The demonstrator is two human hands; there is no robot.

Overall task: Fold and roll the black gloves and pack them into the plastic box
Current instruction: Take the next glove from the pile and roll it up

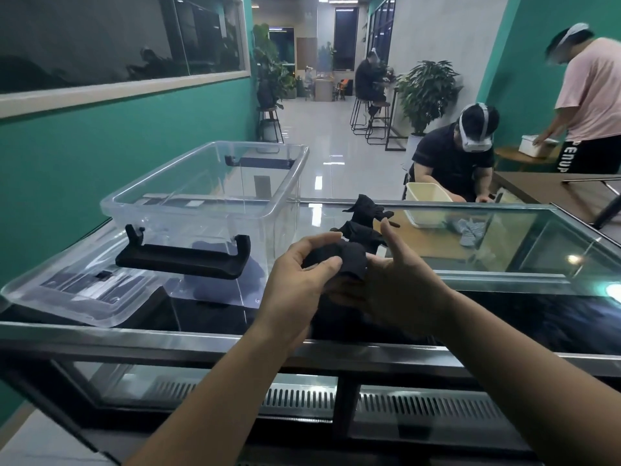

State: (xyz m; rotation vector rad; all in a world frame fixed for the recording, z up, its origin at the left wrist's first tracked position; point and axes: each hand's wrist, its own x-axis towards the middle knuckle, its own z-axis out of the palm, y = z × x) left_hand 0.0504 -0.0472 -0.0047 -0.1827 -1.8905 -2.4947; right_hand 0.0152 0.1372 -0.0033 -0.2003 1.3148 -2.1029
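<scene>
A black glove, bunched into a roll, is held above the glass counter between both hands. My left hand pinches its left end with thumb and fingers. My right hand cups it from the right and below, thumb raised. More black gloves lie in a loose pile on the glass just beyond my hands. The clear plastic box with black latch handles stands open on the counter to the left; dark items show dimly through its near wall.
The box's clear lid lies flat in front of the box at the near left. The glass counter has a metal front edge. Beyond it, a seated person works at a wooden table with a white tub; another stands at the far right.
</scene>
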